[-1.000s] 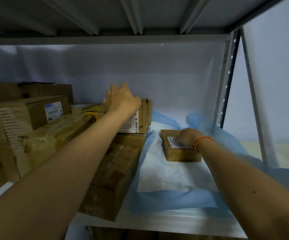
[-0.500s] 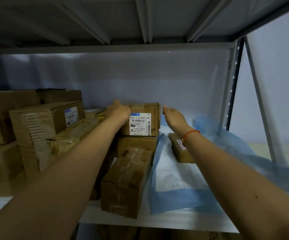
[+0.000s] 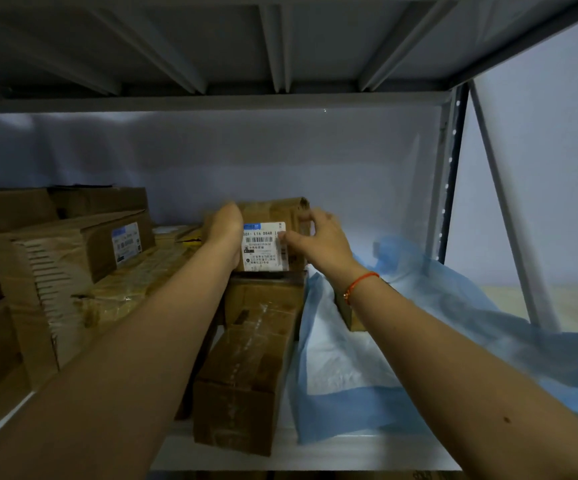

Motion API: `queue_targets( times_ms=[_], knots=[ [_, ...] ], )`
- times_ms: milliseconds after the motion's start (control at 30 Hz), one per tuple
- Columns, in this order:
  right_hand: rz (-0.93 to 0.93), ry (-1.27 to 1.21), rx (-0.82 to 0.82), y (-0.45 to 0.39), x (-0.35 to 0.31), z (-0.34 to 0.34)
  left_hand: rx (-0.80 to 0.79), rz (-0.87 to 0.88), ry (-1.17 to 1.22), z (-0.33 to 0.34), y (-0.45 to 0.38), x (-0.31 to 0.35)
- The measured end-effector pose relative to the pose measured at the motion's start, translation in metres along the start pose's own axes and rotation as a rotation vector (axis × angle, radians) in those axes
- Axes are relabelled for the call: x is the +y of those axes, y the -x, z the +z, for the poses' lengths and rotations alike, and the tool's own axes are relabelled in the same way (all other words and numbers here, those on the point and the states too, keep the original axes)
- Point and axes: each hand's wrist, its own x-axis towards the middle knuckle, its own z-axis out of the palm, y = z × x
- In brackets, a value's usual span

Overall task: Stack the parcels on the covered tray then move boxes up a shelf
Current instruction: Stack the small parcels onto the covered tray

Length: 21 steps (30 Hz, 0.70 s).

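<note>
A small cardboard parcel (image 3: 273,233) sits at the back of a grey metal shelf (image 3: 315,455), resting on top of a longer taped carton (image 3: 252,362) that runs toward the shelf's front edge; the parcel is blocky, brown and matte, its near face carrying a white printed label (image 3: 263,247) with a blue strip and barcode. The left hand (image 3: 223,226) curls round the parcel's left side, fingers wrapped over its top edge; the right hand (image 3: 318,237) grips the right side, thumb pressed on the label and fingers bent round the far corner; a red cord bracelet (image 3: 360,284) circles that wrist. Just right of the carton lies a blue-edged white sheet (image 3: 336,368), soft and crumpled, draped over the tray; a flat brown parcel (image 3: 349,317) lies on it, mostly hidden behind the right forearm. At left stand stacked corrugated boxes (image 3: 58,265), one showing ribbed edges and a pale label.
</note>
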Motion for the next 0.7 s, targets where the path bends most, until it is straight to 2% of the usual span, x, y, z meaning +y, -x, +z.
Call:
queue_targets(
  times_ms=[133, 300, 400, 567, 633, 700],
  knots=[
    [-0.124, -0.137, 0.009, 0.002, -0.005, -0.018, 0.024, 0.065, 0.026, 0.015, -0.003, 0.010],
    [-0.107, -0.126, 0.069, -0.003, 0.013, -0.051, -0.041, 0.149, -0.017, 0.044, 0.002, 0.018],
    [-0.042, -0.139, 0.162, -0.003, 0.028, -0.078, -0.156, 0.216, -0.039, 0.064, 0.034, 0.025],
    [0.091, 0.070, 0.513, -0.002, 0.064, -0.128, -0.063, 0.429, -0.261, 0.093, 0.048, 0.031],
    [0.184, 0.182, 0.578, -0.002, 0.082, -0.143, -0.059, 0.467, -0.282, 0.102, 0.042, 0.029],
    [0.277, 0.284, 0.570, -0.001, 0.102, -0.152, -0.068, 0.474, -0.311, 0.108, 0.039, 0.024]
  ],
)
